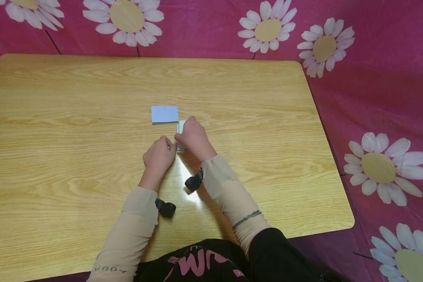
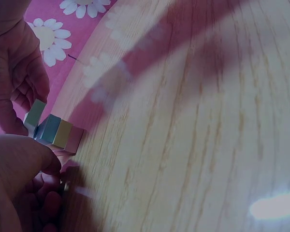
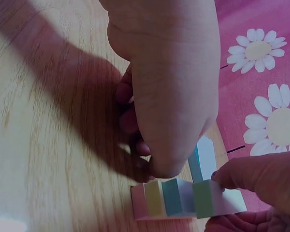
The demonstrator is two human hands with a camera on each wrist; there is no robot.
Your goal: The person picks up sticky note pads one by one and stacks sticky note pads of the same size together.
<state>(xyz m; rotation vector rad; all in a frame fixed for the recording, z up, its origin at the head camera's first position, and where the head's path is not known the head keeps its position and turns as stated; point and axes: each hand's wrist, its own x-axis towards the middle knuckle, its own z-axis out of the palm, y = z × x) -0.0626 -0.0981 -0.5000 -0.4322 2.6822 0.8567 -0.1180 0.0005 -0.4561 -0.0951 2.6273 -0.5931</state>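
In the head view my right hand [image 1: 196, 136] pinches a pale green pad [image 1: 182, 125] that looks like a block of sticky notes. The right wrist view shows the thumb on it, against a blue-green pad [image 3: 179, 197]. Beyond that, in the same row, come a yellow pad [image 3: 155, 198] and a pink pad [image 3: 139, 202]. Seen from the left wrist, the green pad [image 2: 35, 113] tilts away from the others. My left hand [image 1: 159, 154] has curled fingers close beside the pads, its thumb near the pink one [image 2: 74, 140]; I see nothing inside those fingers.
A separate light blue pad [image 1: 164, 114] lies flat on the wood-grain table [image 1: 74, 156], just beyond the hands and slightly left. Black cameras [image 1: 194, 181] sit on both wrists. Pink flowered cloth [image 1: 204, 27] surrounds the table's back and right edges.
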